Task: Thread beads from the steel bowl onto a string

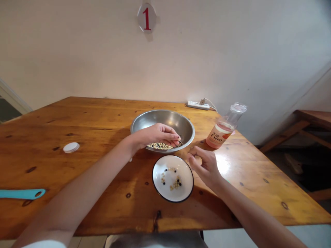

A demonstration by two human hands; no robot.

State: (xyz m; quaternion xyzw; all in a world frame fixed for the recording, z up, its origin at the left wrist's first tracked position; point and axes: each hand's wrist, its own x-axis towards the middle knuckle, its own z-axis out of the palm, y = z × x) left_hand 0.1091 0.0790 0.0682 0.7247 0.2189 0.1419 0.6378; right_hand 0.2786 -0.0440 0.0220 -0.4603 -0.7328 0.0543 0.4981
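Pale and black beans (160,146) lie in a low heap at the near side of the round stainless-steel bowl (165,120), which stands in the middle of the knotty wooden table (103,117), and a few more are scattered in the small white dish with a dark rim (181,193) just in front of it. The dish sits close against the bowl and between my arms, so either hand reaches both without stretching. My left hand (157,135) hangs over the bowl's near rim with its fingertips (176,140) drawn together in a tight pinch right on the heap; whether a bean is caught between them I cannot tell, since the fingers hide it. My right hand (204,165) rests beside the dish, fingers loosely curled and apart, holding nothing and just off the rim. A clear plastic bottle with a pink label (224,127) leans well to the right, uncapped, and a round white lid (71,147) lies far left.
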